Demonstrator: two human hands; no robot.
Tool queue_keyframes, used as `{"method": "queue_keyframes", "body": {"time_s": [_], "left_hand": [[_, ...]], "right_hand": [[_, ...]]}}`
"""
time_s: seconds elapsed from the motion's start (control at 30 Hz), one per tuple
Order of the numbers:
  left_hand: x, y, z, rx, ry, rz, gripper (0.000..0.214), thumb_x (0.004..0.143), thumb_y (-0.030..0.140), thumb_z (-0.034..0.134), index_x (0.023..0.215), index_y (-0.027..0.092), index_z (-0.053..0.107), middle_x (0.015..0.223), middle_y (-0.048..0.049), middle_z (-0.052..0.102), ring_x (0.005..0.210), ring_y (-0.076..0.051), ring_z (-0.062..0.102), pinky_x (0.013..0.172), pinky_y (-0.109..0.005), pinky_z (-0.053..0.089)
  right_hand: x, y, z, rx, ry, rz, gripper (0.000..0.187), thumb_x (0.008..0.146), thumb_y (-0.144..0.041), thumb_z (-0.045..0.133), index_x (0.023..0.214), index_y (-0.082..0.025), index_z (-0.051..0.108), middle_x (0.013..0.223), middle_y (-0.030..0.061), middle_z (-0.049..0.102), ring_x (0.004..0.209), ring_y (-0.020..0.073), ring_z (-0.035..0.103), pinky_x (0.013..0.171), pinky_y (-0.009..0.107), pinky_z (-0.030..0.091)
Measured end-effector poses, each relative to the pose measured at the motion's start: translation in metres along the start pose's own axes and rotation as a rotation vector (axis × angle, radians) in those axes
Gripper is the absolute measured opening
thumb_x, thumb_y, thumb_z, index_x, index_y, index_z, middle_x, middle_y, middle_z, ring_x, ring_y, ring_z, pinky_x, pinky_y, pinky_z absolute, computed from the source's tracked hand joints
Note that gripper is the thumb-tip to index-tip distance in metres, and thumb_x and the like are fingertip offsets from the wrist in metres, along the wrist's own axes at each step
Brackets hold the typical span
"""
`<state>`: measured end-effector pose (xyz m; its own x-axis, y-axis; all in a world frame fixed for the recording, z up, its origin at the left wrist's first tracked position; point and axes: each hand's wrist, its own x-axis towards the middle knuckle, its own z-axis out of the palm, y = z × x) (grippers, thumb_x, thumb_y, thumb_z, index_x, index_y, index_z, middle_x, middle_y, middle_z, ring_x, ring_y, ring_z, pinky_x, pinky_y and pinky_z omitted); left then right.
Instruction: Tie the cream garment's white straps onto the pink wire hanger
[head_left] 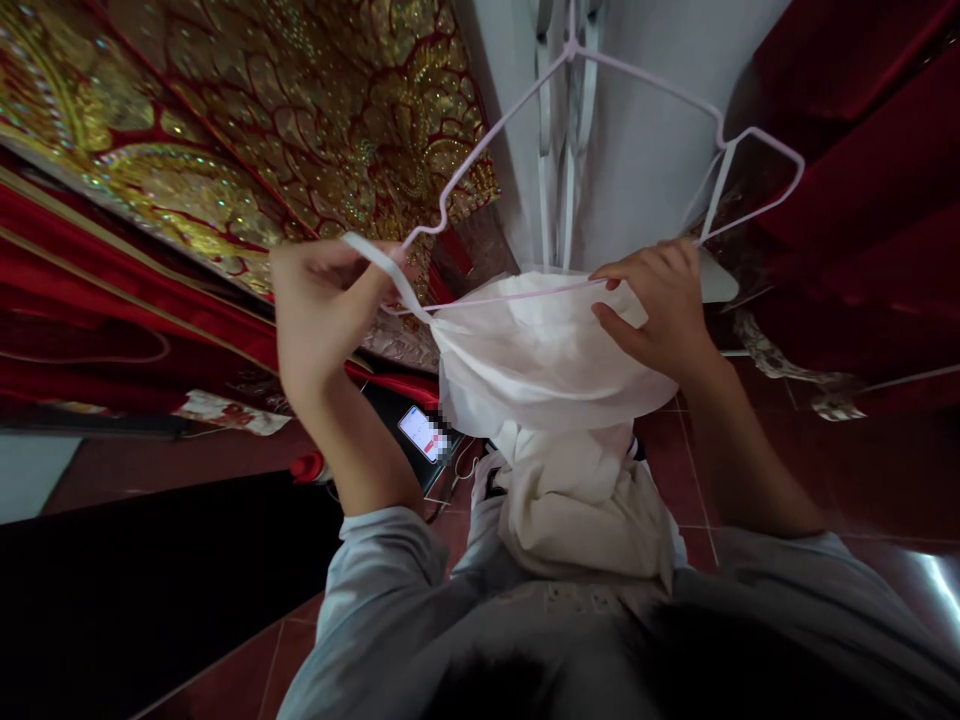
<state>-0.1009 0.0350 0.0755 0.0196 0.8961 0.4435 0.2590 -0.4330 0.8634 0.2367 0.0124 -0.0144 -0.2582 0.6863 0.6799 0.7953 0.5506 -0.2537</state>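
Note:
A pale pink wire hanger (pixel 504 118) hangs from a white rack, its hook end at the top of the view. White sheer garment (pixel 555 350) droops beneath the hanger's lower bar, and a white strap loops over the right shoulder of the hanger. At the left corner my left hand (pixel 319 315) is closed, pinching the other white strap (pixel 386 268) beside the hanger wire. My right hand (pixel 664 305) curls round the hanger's lower bar on the right, thumb below and forefinger along it. Some of its fingers are hidden behind the fabric.
Gold-sequinned red garments (pixel 315 110) hang at the left, dark red cloth (pixel 862 200) at the right. Behind the hanger are white metal rack bars (pixel 568 190). A lit phone (pixel 422 432) lies low at left near a red cap (pixel 307 467). Cream cloth (pixel 585 510) rests on my lap.

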Motion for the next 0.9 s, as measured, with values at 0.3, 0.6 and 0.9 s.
{"method": "queue_keyframes", "body": {"time_s": [0.3, 0.6, 0.9], "left_hand": [[0.019, -0.024, 0.033, -0.314, 0.109, -0.171, 0.011, 0.095, 0.008, 0.076, 0.101, 0.018, 0.075, 0.083, 0.0011, 0.076, 0.095, -0.021, 0.071, 0.092, -0.036, 0.059], [-0.071, -0.068, 0.09, -0.305, 0.107, -0.126, 0.024, 0.095, 0.045, 0.075, 0.101, 0.022, 0.075, 0.099, -0.0042, 0.079, 0.094, -0.018, 0.074, 0.088, -0.03, 0.056], [-0.081, -0.074, 0.101, -0.053, 0.269, 0.049, 0.027, 0.091, 0.033, 0.077, 0.111, 0.024, 0.061, 0.11, -0.005, 0.069, 0.103, -0.02, 0.069, 0.093, -0.033, 0.055]], "right_hand": [[-0.003, -0.006, 0.004, -0.003, 0.041, -0.005, 0.022, 0.093, -0.037, 0.062, 0.113, -0.029, 0.066, 0.091, 0.005, 0.066, 0.094, 0.0288, 0.06, 0.107, 0.059, 0.041], [-0.002, -0.009, 0.009, -0.012, -0.007, 0.074, 0.022, 0.095, -0.041, 0.059, 0.112, -0.028, 0.067, 0.095, 0.0071, 0.067, 0.099, 0.0299, 0.061, 0.107, 0.058, 0.043], [-0.003, -0.012, 0.008, -0.042, 0.062, -0.008, 0.02, 0.096, -0.039, 0.06, 0.11, -0.027, 0.067, 0.089, 0.0038, 0.067, 0.091, 0.0251, 0.059, 0.101, 0.052, 0.043]]}}
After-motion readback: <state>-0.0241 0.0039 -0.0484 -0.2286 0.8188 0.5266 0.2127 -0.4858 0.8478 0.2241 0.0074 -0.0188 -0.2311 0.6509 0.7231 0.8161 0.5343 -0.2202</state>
